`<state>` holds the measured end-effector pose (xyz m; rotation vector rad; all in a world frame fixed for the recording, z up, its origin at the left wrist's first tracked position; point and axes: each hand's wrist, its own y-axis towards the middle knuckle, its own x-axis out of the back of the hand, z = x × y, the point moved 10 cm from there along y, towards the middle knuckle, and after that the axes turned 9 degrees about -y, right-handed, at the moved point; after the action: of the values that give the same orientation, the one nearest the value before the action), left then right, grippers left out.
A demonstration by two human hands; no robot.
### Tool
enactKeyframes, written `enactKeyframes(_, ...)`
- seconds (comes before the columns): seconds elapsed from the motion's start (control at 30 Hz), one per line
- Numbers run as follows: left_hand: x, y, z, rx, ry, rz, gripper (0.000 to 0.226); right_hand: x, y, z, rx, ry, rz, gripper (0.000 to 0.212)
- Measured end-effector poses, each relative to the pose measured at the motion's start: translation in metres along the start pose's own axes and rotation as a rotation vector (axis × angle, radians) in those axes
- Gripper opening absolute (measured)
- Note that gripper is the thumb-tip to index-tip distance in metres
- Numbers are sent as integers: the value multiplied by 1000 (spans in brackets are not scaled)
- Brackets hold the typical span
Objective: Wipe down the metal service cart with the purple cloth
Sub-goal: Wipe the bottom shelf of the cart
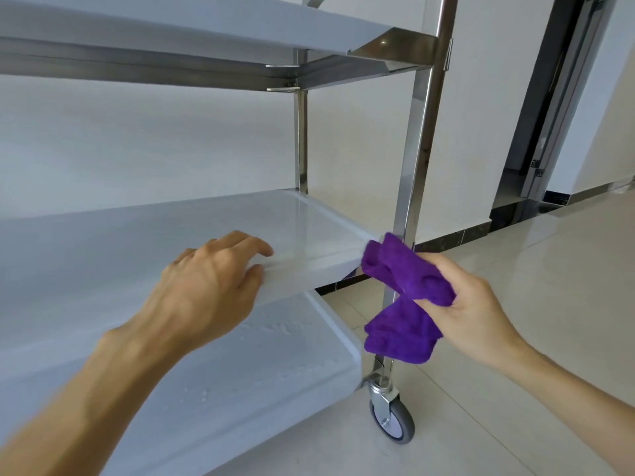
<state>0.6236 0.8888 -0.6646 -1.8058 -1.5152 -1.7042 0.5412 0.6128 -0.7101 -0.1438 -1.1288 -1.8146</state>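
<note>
Purple cloth [405, 297] is bunched in my right hand [470, 304], fingers curled round it, pressed against the cart's front corner post [412, 159] beside the middle shelf [309, 218]. My left hand [202, 290] rests on that shelf's edge, fingers relaxed.

The wall [488, 115] is plain white. A dark strip [457, 239] runs along its bottom, where it meets the floor [515, 321]. The floor has big, pale, shiny tiles. On the right stands a dark door frame [563, 97]. Soft light fills the room.
</note>
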Motion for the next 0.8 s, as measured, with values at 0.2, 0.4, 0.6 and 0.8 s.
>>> enactKeyframes(0.2, -37, 7, -38, -100, 82, 121, 43, -12, -31, -81, -708, 491, 56, 26)
enactKeyframes(0.4, -57, 6, -43, -158, 234, 130, 62, -9, -4, -76, -526, 442, -173, 34)
enactKeyframes(0.6, -57, 3, -45, -204, 345, 56, 65, -62, 31, -56, -293, 195, -277, 98)
enactKeyframes(0.8, -57, 6, -43, -225, 386, 11, 70, -70, 27, -65, -336, -179, -622, 99)
